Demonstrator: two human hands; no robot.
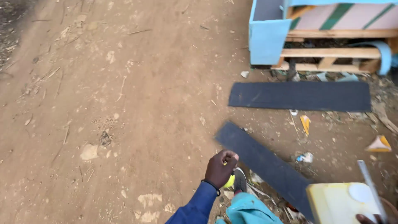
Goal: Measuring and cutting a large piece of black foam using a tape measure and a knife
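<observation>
1. Two flat dark grey boards lie on the brown dirt ground point(124, 103): the far board point(299, 96) is near the wooden pallets point(331, 53), and the near board point(265, 164) lies slanted by the person's leg.
2. One pale yellow plastic container point(336, 203) sits low on the right. What is inside cannot be seen.
3. The left hand point(221, 168) has its grip closed tight around a small round yellow thing point(229, 181).
4. The right hand point(367, 218) shows only fingertips touching the container; its grip cannot be told.
</observation>
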